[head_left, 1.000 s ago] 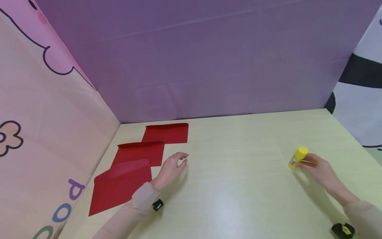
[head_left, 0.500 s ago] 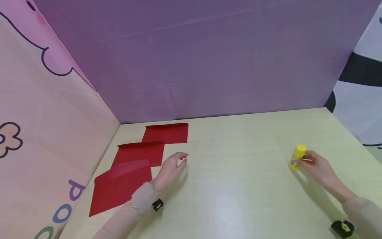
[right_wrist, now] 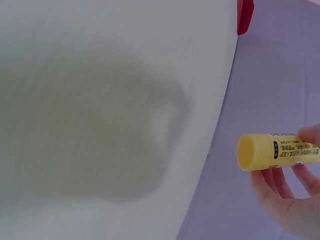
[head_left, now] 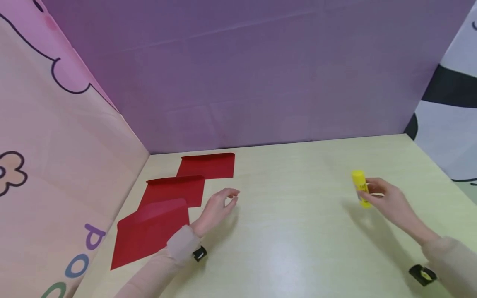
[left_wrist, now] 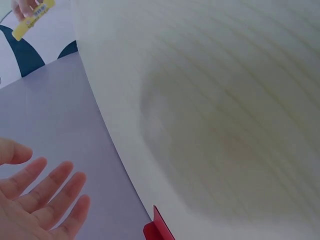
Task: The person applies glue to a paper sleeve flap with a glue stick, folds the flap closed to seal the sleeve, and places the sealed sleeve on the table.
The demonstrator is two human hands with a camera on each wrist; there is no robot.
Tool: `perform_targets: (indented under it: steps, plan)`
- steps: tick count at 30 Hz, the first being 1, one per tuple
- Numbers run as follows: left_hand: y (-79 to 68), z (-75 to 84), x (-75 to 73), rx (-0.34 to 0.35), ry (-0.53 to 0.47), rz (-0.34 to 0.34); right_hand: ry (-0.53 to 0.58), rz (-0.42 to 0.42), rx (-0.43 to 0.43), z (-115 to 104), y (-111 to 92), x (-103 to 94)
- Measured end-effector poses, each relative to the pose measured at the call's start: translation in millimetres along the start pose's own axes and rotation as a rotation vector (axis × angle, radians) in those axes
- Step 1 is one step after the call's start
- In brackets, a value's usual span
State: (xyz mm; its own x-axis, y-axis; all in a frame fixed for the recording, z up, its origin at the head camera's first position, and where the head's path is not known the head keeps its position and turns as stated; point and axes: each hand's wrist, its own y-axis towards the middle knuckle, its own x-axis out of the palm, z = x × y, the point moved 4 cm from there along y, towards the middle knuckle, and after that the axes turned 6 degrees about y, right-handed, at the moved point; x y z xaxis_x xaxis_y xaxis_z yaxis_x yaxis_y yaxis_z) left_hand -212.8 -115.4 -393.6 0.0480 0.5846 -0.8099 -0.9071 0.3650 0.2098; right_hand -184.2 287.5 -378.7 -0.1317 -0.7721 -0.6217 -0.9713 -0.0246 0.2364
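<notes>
A yellow glue stick (head_left: 360, 187) with printed text is pinched between the thumb and fingers of my right hand (head_left: 389, 203), raised above the right part of the table. The right wrist view shows the glue stick (right_wrist: 275, 151) lying across the fingers, one end facing the camera. My left hand (head_left: 216, 210) hovers over the table with relaxed, slightly bent fingers and holds nothing. In the left wrist view, the fingers of that hand (left_wrist: 40, 195) are spread loosely. Just left of it lie three red envelopes: a near one (head_left: 150, 236), a middle one (head_left: 173, 192) and a far one (head_left: 208, 166).
The pale wooden table (head_left: 283, 215) meets a purple backdrop (head_left: 261, 82) at its back edge. A pink printed panel (head_left: 67, 157) stands along the left side, and a white and black one (head_left: 447, 124) is at the right. The envelopes overlap in a slanting row.
My right hand has lifted the glue stick off the table area and moved it a little left, tilting its top leftward. The left hand has shifted slightly right; the envelopes have stayed put.
</notes>
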Motion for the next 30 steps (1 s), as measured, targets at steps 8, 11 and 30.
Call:
perform_targets:
  steps: [8, 11, 30]
  plan:
    - [2.9, 10.5, 2.7, 0.034, -0.036, -0.013, -0.017, 0.051, -0.194, -30.8, 7.8, 13.3]
    - [3.2, 15.6, 3.7, 0.059, -0.057, -0.012, -0.055, 0.047, -0.260, -42.1, 9.7, 20.5]
    - [10.8, 49.6, 14.9, 0.196, -0.232, 0.026, -0.170, -0.029, -0.505, -93.1, 15.7, 65.5]
